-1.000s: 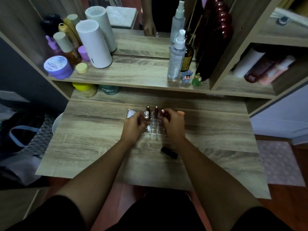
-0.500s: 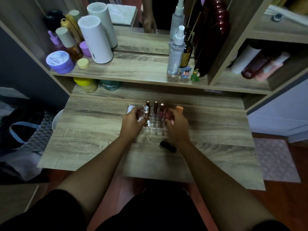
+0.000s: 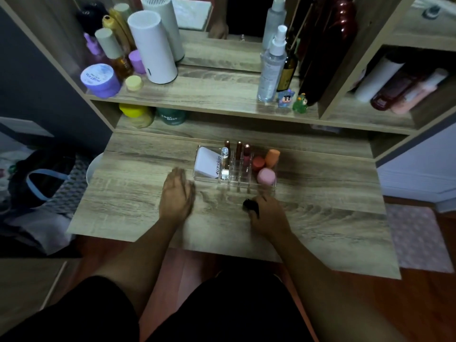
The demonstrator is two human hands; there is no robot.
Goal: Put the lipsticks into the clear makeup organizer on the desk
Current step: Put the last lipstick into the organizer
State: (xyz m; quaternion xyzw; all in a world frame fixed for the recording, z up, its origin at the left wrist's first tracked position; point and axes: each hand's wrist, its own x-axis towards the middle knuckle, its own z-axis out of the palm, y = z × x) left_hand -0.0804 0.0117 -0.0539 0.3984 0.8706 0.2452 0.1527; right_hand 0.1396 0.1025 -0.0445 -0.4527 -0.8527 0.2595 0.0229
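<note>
The clear makeup organizer [image 3: 237, 185] stands on the wooden desk [image 3: 138, 169], toward the back middle. Several lipsticks [image 3: 238, 150] stand upright in its centre slots. A white box sits in its left bay and sponges in its right bay. A black lipstick [image 3: 248, 204] lies on the desk just in front of the organizer, and my right hand [image 3: 267, 214] has its fingers closed over it. My left hand [image 3: 176, 196] hovers flat and blurred over the desk, left of the organizer, holding nothing.
A shelf above the desk carries a white cylinder [image 3: 153, 49], a purple jar [image 3: 100, 80], spray bottles [image 3: 271, 67] and small figurines [image 3: 286, 98]. Jars stand under the shelf at the left. A bag [image 3: 42, 183] lies on the floor to the left.
Both hands have left the organizer. My left hand drew back to the left, and my right hand came down onto the black lipstick on the desk.
</note>
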